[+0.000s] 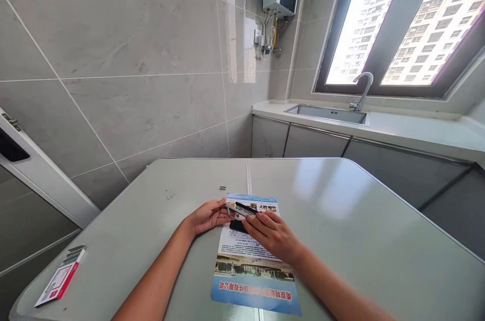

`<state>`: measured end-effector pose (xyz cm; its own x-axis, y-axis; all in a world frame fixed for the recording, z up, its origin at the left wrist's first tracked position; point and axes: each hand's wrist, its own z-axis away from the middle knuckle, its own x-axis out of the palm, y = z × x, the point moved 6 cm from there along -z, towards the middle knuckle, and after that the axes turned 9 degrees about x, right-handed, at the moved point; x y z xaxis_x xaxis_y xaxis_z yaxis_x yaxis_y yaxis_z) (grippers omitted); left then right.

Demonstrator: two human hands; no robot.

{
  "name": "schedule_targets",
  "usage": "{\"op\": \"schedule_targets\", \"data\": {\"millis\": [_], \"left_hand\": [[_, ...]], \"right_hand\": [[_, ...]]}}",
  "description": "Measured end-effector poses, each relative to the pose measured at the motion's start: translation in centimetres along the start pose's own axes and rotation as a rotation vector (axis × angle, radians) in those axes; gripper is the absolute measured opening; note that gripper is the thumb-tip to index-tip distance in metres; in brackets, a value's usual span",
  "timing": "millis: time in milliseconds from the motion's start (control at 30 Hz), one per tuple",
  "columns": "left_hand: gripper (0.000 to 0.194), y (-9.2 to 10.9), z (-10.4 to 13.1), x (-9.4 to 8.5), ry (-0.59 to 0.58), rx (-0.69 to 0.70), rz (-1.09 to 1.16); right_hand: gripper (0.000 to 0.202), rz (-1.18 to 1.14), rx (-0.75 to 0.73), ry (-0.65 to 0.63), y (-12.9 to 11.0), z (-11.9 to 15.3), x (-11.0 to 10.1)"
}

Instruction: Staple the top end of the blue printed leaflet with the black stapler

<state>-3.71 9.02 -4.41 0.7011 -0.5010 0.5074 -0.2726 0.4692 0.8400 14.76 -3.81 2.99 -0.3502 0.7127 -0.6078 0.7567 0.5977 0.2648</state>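
Observation:
Both hands are at a black and silver stapler (242,210) above a printed leaflet (252,294). My right hand (273,236) is closed around its near right end. At its left end, my left hand (209,216) has thumb and fingers pinched on the metal part. The stapler's jaws look spread apart, with a black part showing beneath. Fingers hide some of it. Behind the hands lie short strips of staples (222,188) on the table. The leaflet shows small photos, text and a blue band with red characters.
The pale folding table (322,260) has a seam down its middle. Small loose staples (169,194) are scattered at left. A red and white package (60,278) lies near the left edge. Beyond stand a counter with a sink (328,115) and faucet (364,89).

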Motion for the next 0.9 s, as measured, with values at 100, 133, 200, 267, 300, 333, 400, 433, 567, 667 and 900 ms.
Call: {"op": "schedule_targets", "data": {"millis": [100, 133, 200, 267, 300, 333, 400, 433, 567, 667, 900], "left_hand": [[0.029, 0.3, 0.0, -0.3, 0.0, 0.038, 0.019], [0.027, 0.4, 0.0, -0.3, 0.003, 0.051, 0.024], [0.024, 0.9, 0.0, -0.5, 0.017, 0.1, 0.04], [0.022, 1.4, -0.2, -0.9, 0.05, 0.171, 0.053], [0.022, 1.7, -0.3, -1.2, 0.072, 0.211, 0.057], [0.024, 1.9, -0.4, -1.5, 0.099, 0.249, 0.059], [0.026, 2.3, -0.6, -2.3, 0.165, 0.314, 0.056], [0.026, 2.4, -0.6, -2.6, 0.196, 0.341, 0.053], [0.027, 2.9, -0.7, -2.8, 0.261, 0.396, 0.005], [0.036, 3.1, -0.5, -2.1, 0.256, 0.409, -0.09], [0.035, 3.6, -0.2, 0.1, 0.195, 0.532, -0.235]], "right_hand": [[0.031, -0.044, 0.057, 0.005, 0.6, 0.1, 0.1], [0.033, -0.074, 0.107, 0.018, 1.0, 0.2, 0.1], [0.038, -0.142, 0.23, 0.045, 2.0, 0.3, 0.1], [0.042, -0.224, 0.351, 0.037, 3.0, 0.4, 0.4], [0.041, -0.278, 0.419, 0.01, 3.5, 0.6, 0.7], [0.039, -0.341, 0.499, -0.029, 4.0, 0.8, 1.1], [0.033, -0.474, 0.693, -0.123, 4.9, 1.6, 2.2], [0.032, -0.532, 0.787, -0.165, 5.2, 2.0, 2.7], [0.035, -0.701, 0.966, -0.343, 5.0, 3.2, 4.4], [0.036, -0.787, 0.981, -0.468, 4.3, 3.1, 4.7], [0.034, -0.76, 0.878, -0.528, 4.2, 2.4, 4.2]]}}
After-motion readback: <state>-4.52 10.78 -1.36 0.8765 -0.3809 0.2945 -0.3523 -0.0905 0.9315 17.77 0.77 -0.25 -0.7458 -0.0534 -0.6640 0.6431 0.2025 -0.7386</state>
